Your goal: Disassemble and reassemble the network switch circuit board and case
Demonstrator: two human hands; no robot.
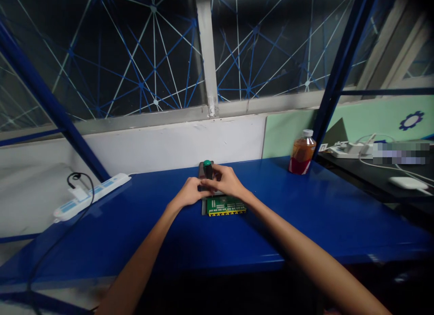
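Note:
A screwdriver [208, 171] with a green-topped black handle stands nearly upright in the middle of the blue table. My right hand [228, 181] is closed round its handle, the thumb reaching across the front. Close by on the left, my left hand [188, 192] has its fingers drawn together at the screwdriver's lower end; what they pinch is hidden. Below both hands lies a green circuit board [226, 205] with a yellow front edge. Part of a dark flat object shows behind the screwdriver. The screwdriver's tip is covered by my fingers.
A white power strip [98, 195] with a plugged-in black cable [63, 233] lies on the table's left. At the back right stands a bottle [302, 154] of reddish drink. Blue frame posts flank the table [298, 215]; a darker desk with white cables adjoins it on the right.

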